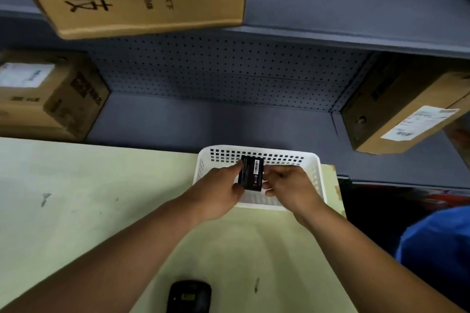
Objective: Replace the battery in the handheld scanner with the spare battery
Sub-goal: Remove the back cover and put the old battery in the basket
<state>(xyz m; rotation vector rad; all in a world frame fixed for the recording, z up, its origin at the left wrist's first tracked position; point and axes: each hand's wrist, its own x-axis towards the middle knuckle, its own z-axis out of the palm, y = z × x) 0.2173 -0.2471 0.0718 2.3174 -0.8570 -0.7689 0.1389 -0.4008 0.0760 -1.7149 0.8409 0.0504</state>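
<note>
Both hands, left and right, grip one flat black rectangular battery over the white perforated plastic basket. Black handheld scanner lies on the pale counter, near edge.

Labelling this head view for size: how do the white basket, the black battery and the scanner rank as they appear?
1. White basket, largest.
2. Scanner: cropped by the frame and nearer, so unsure.
3. Black battery, apparently smallest.

Both bare forearms reach forward and converge. The left hand and the right hand sit close together, knuckles up, fingers curled, sharing a grip on a flat black rectangular battery pinched between their fingertips.
</note>
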